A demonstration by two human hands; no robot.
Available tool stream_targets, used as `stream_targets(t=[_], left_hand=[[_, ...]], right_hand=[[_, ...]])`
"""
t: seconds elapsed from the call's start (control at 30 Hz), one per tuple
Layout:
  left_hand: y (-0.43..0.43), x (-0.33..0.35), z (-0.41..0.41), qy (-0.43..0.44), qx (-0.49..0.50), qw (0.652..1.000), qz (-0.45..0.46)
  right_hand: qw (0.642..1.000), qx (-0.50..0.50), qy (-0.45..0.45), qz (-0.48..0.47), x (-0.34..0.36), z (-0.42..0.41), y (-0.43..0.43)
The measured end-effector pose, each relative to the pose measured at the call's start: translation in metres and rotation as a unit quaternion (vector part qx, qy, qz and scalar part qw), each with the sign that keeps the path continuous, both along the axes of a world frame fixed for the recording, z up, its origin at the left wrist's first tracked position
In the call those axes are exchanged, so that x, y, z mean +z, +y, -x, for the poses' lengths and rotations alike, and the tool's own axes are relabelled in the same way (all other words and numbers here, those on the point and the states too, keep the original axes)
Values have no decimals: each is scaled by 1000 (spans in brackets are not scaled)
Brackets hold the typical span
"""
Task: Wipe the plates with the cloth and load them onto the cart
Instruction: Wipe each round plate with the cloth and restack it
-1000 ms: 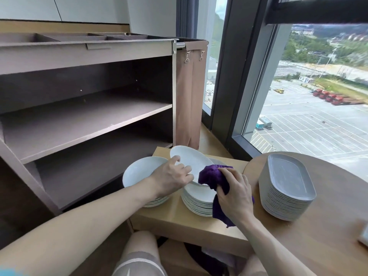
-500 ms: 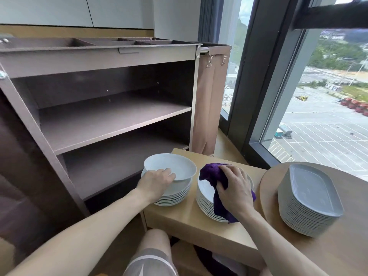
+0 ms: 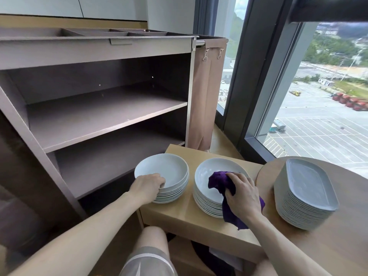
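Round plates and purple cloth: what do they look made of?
The round plates: likely glazed ceramic or porcelain, pale and smooth with a soft sheen from the window; melamine can't be ruled out. The purple cloth: probably microfibre or terry, matte and fuzzy, crumpled and hanging limp from the right hand.

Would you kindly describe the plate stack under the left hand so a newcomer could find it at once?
Start at the brown cart; a low wooden table stands at its foot with two stacks of round white plates. The one meant is the shorter stack, nearest the cart, with the left hand on its near rim. Its taller neighbour has a purple cloth on it.
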State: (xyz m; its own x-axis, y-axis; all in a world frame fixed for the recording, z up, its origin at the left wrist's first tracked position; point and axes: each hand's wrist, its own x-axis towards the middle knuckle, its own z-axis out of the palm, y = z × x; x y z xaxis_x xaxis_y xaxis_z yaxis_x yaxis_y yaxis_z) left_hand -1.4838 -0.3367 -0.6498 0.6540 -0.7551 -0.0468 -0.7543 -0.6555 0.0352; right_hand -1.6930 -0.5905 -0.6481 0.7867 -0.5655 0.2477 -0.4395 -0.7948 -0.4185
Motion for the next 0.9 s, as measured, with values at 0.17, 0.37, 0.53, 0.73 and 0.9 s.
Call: stream_targets(t=[0.17,0.37,0.53,0.73,0.9], left_hand=[[8,2,-9,77,24,996,21],[6,-7,6,118,33,992,4],[-27,-16,36,20,-14,1000,3],[-87,-21,71,50,-96,994,28],[-102,-31,63,-17,-108,994,-12]], right_hand=[[1000,-10,11,-2,-6,0,-9],[997,9,70,14,-11,-3,-7],[983,53,177,1,-3,-5,-12],[971,66,227,-33,6,-8,-16],[968,84,234,-18,7,-10,-16]])
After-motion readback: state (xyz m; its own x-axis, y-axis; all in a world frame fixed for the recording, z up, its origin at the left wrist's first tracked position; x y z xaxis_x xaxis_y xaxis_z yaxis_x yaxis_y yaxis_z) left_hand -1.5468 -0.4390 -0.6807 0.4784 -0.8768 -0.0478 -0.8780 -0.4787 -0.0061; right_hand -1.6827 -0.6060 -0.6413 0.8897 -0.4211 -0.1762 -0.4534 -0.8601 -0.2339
